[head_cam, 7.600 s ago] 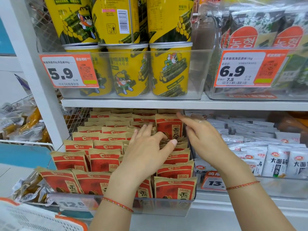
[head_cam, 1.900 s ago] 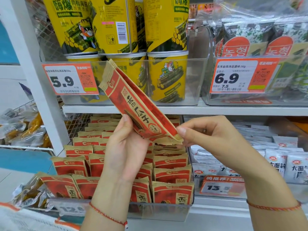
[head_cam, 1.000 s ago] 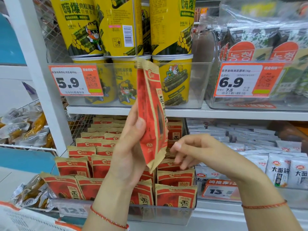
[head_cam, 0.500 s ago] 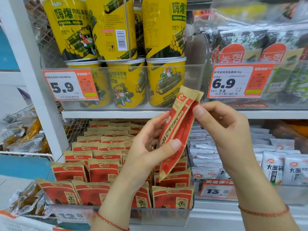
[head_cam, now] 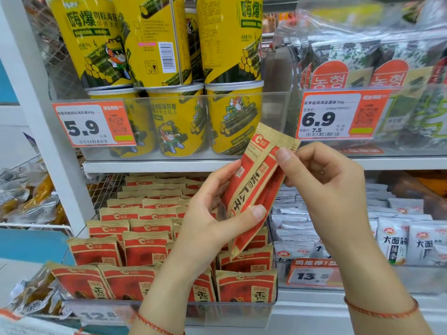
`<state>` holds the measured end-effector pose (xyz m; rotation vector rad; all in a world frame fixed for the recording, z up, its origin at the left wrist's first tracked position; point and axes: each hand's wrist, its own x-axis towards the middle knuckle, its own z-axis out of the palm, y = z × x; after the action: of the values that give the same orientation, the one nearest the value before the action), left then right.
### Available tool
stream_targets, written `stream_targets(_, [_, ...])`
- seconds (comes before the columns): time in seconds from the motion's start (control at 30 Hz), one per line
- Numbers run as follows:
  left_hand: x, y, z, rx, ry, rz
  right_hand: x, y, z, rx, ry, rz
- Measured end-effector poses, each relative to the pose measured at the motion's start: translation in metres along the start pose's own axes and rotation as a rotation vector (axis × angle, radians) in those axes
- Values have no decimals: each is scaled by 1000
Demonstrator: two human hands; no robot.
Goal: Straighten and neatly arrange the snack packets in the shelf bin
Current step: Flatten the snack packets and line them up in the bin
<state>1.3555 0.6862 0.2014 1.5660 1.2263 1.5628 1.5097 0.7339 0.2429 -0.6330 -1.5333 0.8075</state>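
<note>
Both hands are on 1 small stack of red-and-tan packets (head_cam: 254,189), held in the air above the right column of the clear shelf bin (head_cam: 169,315).

Left hand (head_cam: 212,221): fingers curled behind the stack, thumb pressed across its front near the lower end. Right hand (head_cam: 324,189): fingers curled, thumb and fingertips pinching the stack's right edge just below the top seal. Neither hand is open.

What changed: 1 s ago only the left hand held the stack, nearly upright and edge-on, with the right hand loose below it. By 0.5 s ago the right hand had come up to the top end, and it stays there now. The stack has tilted so its top leans right toward the right fingers, and the printed face is turning toward the camera.

My read: this is squaring up the pulled packets, edges aligned and faces one way, before they go back. At least 2 layers show at the top seal; exact count I can't tell.

The other packets (head_cam: 145,250) stand in rows below and left of the fingers, faces forward. The reinsert slot is probably under the left hand, but that hand hides it.
</note>
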Motion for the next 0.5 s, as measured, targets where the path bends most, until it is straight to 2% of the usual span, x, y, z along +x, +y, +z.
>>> stream_targets(0.23, [-1, -1, -2, 78, -10, 22, -2, -3, 0, -83, 62, -65])
stream_targets(0.5, [-6, 0, -9, 113, -307, -98, -1, -5, -3, -87, 182, -48])
